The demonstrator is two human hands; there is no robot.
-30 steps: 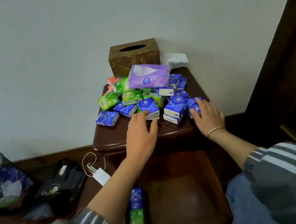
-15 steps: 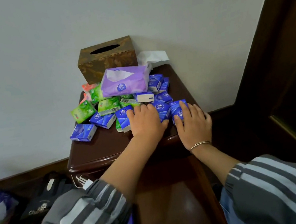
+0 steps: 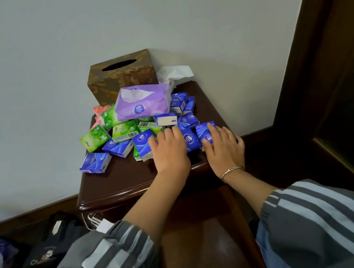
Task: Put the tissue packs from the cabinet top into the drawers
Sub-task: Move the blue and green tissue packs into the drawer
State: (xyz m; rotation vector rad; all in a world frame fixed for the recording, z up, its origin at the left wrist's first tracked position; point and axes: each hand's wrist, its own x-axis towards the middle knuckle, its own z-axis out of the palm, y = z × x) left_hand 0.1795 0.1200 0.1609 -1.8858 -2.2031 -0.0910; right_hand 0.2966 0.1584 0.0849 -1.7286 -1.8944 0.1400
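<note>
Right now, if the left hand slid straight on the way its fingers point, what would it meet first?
Probably the blue pack with its white side showing, just beyond the fingertips of the left hand; the large purple pack sits behind that. Depth is uncertain from one view.

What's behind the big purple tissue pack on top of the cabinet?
A brown tissue box stands behind the purple tissue pack, with a loose white tissue beside it. The pack covers the box's lower front corner, so anything down there is hidden.
</note>
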